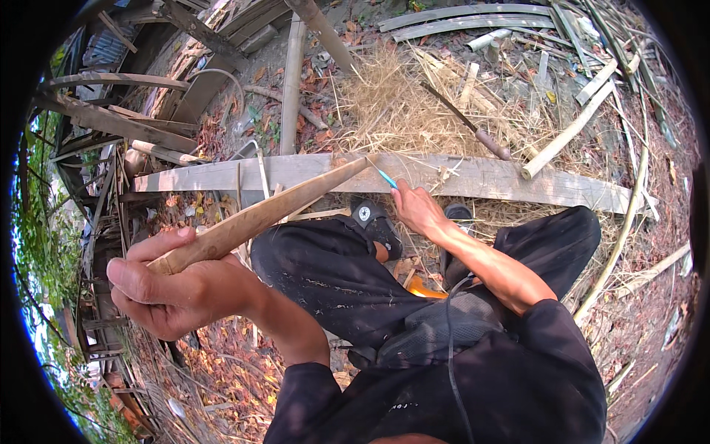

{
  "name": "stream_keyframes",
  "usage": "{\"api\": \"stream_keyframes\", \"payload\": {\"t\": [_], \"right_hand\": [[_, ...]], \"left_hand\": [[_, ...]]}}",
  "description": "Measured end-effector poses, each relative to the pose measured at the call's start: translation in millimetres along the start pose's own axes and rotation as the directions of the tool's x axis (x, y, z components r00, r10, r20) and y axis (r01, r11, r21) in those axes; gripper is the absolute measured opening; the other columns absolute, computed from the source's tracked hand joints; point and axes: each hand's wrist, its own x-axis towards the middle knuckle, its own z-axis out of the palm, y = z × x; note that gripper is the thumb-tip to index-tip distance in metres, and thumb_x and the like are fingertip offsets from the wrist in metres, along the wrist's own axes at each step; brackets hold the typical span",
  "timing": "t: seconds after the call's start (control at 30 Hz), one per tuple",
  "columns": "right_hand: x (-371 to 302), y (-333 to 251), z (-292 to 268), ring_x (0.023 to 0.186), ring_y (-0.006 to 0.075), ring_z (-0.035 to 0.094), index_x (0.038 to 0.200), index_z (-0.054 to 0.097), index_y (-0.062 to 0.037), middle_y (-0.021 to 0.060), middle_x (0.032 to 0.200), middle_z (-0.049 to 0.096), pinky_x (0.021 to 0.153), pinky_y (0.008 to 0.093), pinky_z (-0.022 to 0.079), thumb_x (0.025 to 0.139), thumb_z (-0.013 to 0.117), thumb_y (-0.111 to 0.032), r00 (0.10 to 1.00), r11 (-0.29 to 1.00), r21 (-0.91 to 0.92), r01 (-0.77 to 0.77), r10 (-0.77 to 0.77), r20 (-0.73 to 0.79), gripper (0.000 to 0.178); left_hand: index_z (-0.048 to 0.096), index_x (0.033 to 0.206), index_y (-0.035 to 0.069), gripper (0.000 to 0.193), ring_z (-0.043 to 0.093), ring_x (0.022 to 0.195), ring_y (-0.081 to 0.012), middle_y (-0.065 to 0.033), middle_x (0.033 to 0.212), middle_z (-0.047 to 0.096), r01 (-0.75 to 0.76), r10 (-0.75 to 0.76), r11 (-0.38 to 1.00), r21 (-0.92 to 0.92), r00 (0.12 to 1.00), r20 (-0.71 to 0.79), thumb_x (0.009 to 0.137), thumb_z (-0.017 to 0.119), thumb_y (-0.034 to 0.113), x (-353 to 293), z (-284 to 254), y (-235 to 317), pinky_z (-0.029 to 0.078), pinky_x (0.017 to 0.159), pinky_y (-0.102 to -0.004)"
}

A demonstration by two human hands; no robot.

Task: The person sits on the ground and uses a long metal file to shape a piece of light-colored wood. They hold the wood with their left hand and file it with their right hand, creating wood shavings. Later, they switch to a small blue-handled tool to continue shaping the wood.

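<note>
My left hand (194, 290) is closed round the near end of a split bamboo strip (270, 211). The strip slants away to the right, and its narrow far end lies over a long wooden plank (510, 180). In my right hand (420, 211) is a slim turquoise pen (386, 178), pinched between the fingers. Its tip points at the strip's far end; whether the two touch is too small to tell.
Beyond the plank, a long-bladed knife (491, 143) with a brown handle lies beside a heap of dry shavings (392, 100). Bamboo poles (569, 129) and slats (473, 21) lie at the far right. Stacked timber (126, 122) stands at the left, and my bent legs (318, 274) are below the plank.
</note>
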Motion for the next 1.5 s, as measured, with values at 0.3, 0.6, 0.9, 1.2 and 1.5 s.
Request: {"api": "stream_keyframes", "payload": {"t": [0.3,0.6,0.9,1.2,1.5], "right_hand": [[15.2,3.3,6.0,0.069,0.0504,0.057,0.103,0.046,-0.0015,0.0296,0.067,0.058,0.064,0.0571,0.044,0.097,0.036,-0.027,0.999,1.000,0.021,-0.016,0.014,0.051,0.028],[25.0,24.0,23.9,0.067,0.0500,0.058,0.104,0.046,-0.0024,0.0300,0.065,0.057,0.060,0.0553,0.046,0.098,0.037,-0.028,0.999,0.999,-0.001,0.035,-0.035,0.000,0.028],[37.9,12.3,25.7,0.064,0.0500,0.058,0.102,0.046,-0.0035,0.0274,0.063,0.058,0.059,0.0554,0.047,0.098,0.037,-0.029,0.997,0.996,-0.037,0.075,-0.074,0.030,0.027],[60.0,46.3,46.5,0.076,0.0494,0.059,0.102,0.048,-0.0004,0.0324,0.078,0.060,0.068,0.0554,0.047,0.097,0.036,-0.029,1.000,0.978,-0.209,-0.022,0.022,0.000,0.032],[66.2,87.7,66.4,0.087,0.0446,0.060,0.103,0.052,0.0008,0.0334,0.085,0.060,0.077,0.0544,0.046,0.096,0.036,-0.035,0.989,0.941,-0.311,-0.134,0.147,0.018,0.039]], "left_hand": [[0.042,0.070,0.001,0.030,0.041,0.033,-0.0116,-0.0073,0.046,0.048,0.030,-0.031,0.995,-0.098,0.999,-0.008,0.093,0.048,0.019,-1.6,-6.8,-4.5,0.037,0.033,-0.0209],[0.041,0.072,0.001,0.029,0.041,0.033,-0.0118,-0.0068,0.045,0.046,0.043,-0.046,0.997,-0.066,0.998,-0.045,0.093,0.048,0.020,1.6,-15.6,-13.2,0.036,0.034,-0.0209],[0.043,0.069,0.002,0.030,0.042,0.036,-0.0130,-0.0072,0.047,0.048,0.116,-0.119,0.987,-0.108,0.993,-0.023,0.092,0.049,0.020,4.0,-29.3,-22.5,0.038,0.038,-0.0228],[0.043,0.074,0.002,0.027,0.042,0.036,-0.0115,-0.0052,0.046,0.047,0.056,-0.054,0.996,-0.065,0.998,0.032,0.093,0.044,0.021,4.1,-42.2,-33.1,0.038,0.036,-0.0218],[0.036,0.070,0.001,0.031,0.036,0.030,-0.0109,-0.0080,0.042,0.045,0.091,-0.090,0.992,-0.092,0.996,0.017,0.093,0.040,0.022,4.0,-50.5,-33.5,0.032,0.029,-0.0225]]}}
